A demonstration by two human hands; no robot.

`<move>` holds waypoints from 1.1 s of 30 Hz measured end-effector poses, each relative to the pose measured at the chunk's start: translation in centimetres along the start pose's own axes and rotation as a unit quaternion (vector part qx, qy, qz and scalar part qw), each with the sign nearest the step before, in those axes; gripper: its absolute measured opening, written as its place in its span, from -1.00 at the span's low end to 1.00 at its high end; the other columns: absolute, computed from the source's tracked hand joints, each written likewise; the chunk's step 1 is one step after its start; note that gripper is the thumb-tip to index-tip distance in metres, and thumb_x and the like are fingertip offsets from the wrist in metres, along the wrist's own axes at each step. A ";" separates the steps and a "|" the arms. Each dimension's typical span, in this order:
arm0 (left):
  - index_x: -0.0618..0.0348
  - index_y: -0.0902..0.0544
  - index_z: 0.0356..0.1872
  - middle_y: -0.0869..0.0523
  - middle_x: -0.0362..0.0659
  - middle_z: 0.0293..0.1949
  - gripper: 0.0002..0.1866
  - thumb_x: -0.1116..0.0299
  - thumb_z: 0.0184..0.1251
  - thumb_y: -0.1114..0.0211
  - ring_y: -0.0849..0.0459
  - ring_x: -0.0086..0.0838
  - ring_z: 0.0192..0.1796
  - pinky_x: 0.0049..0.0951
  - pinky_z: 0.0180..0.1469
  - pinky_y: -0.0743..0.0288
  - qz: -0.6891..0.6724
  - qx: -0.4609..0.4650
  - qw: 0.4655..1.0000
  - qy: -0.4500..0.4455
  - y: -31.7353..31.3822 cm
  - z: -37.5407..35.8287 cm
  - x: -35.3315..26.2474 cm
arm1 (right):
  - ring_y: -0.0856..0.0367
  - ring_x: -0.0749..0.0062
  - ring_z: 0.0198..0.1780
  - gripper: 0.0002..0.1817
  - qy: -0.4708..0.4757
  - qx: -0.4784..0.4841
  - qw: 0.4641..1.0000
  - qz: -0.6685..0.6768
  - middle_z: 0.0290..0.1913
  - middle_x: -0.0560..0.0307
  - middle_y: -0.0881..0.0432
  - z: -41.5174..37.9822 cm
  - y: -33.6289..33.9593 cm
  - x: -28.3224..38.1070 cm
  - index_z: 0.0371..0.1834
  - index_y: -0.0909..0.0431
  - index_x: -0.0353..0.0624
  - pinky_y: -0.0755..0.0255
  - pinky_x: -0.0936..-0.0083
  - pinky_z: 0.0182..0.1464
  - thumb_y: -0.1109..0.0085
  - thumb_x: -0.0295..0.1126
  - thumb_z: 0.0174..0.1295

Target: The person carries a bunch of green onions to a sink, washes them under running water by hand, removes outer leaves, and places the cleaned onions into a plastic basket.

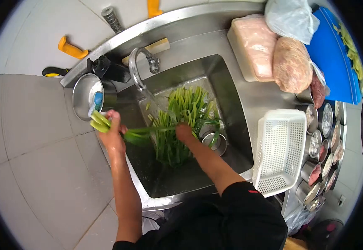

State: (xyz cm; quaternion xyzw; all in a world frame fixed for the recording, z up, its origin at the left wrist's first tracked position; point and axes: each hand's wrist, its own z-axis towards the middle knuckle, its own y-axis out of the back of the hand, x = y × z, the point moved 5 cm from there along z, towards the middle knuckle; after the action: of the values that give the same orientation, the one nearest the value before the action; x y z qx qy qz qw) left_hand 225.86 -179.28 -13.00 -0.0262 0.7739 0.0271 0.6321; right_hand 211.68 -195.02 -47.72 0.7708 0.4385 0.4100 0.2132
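My left hand (114, 131) is closed round the pale cut ends of a few long green stalks (100, 121), which look like leek or scallion greens, at the sink's left edge. Their leaves stretch right, blurred, to my right hand (184, 132), which seems closed on them; its fingers are mostly hidden. Under and around that hand lies a large heap of the same greens (171, 146) in the steel sink (156, 183). A curved faucet (135, 68) runs water onto the heap. Beside the greens in the basin sits a small round metal container (219, 146).
Left of the faucet stands a metal pot (79, 98) with a blue item inside. A white perforated basket (279, 154) is on the right counter. Behind it are wrapped meat blocks (254, 46), a blue bin (331, 58) and several metal tins (311, 173). Yellow-handled tools (71, 49) lie along the back.
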 end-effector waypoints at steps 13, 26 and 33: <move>0.24 -0.58 0.06 -0.65 -0.17 -0.26 -0.57 0.27 0.20 -0.37 -0.60 -0.47 -0.35 -0.40 -0.32 -0.50 0.088 0.076 0.953 0.281 -1.4 2.3 17.0 | -0.59 0.28 -0.32 -0.77 0.174 -0.127 0.913 0.345 -0.28 0.05 -0.66 4.4 13.2 1.8 -0.09 -0.57 -0.23 -0.48 0.34 -0.26 -0.10 -0.40 0.23; 0.24 -0.62 -0.18 -0.74 -0.20 -0.29 -0.78 0.30 0.30 -0.31 -0.59 -0.52 -0.35 -0.45 -0.25 -0.47 0.048 0.152 0.987 0.024 -13.1 0.0 1.7 | -0.45 0.70 -0.50 -0.79 0.128 -0.051 0.830 0.540 -0.45 0.27 -0.63 -12.4 20.5 -3.6 -0.30 -0.59 -0.25 -0.37 0.69 -0.42 -0.09 -0.33 0.37; 0.22 -0.50 -0.23 -0.58 -0.19 -0.43 -0.84 0.41 0.32 -0.30 -0.56 -0.46 -0.46 -0.42 -0.33 -0.51 -0.025 0.039 0.997 -0.054 -9.9 -0.6 -2.6 | -0.46 0.57 -0.49 -0.80 0.089 -0.144 0.829 0.533 -0.45 0.20 -0.57 -13.2 11.4 -9.0 -0.21 -0.58 -0.23 -0.38 0.58 -0.37 0.00 -0.35 0.40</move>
State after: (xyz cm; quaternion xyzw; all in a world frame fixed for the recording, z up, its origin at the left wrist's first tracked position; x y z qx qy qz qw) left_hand 226.54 -189.14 -10.44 -0.0189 0.7384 -0.0177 0.6738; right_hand 204.02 -209.06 -36.32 0.8054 -0.0880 0.5854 0.0302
